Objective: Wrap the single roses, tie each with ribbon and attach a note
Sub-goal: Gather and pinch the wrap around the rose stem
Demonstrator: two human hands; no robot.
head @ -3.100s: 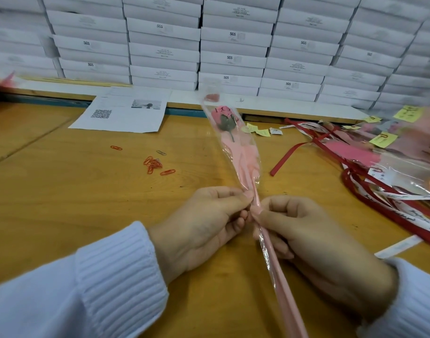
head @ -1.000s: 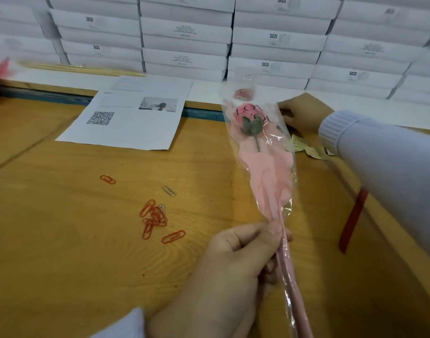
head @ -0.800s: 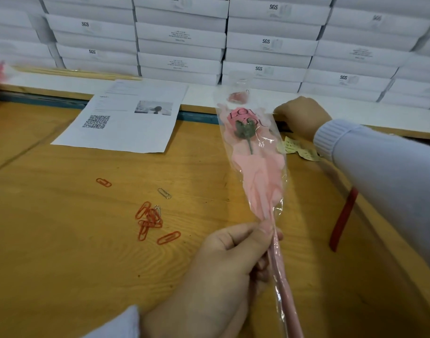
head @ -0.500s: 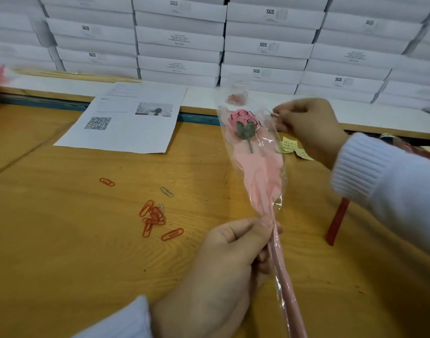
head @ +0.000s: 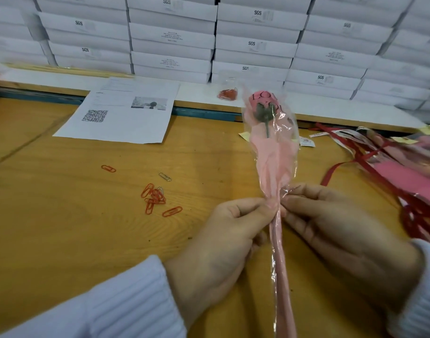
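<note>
At the middle of the wooden bench [head: 62, 228]: one wrapped rose [head: 270, 142], held tilted with the bloom end away from the person. Its clear cellophane sleeve contains a pink bloom, green sepals, a stem and pink paper gathered to a narrow neck; dark lettering crosses the bloom end.

The left hand [head: 223, 240] grips the neck between thumb and curled fingers. The right hand [head: 331, 230] pinches the same neck from the other side, fingertip to fingertip with the left.

Left of the hands: loose red paper clips [head: 155, 200], clustered, two apart.

On the white ledge [head: 331, 106] behind: a small clear bag [head: 227, 93] holding red clips.

Far left: a printed sheet [head: 126, 113] with a code square and a photograph.

Right edge: red ribbons [head: 370, 164] tangled over a blurred pile of sleeved pink items [head: 409, 176]. Small yellow notes [head: 244, 135] lie just beside the rose.

Rear: stacked white boxes [head: 172, 40], closed, several marked SGS, contents unseen.
</note>
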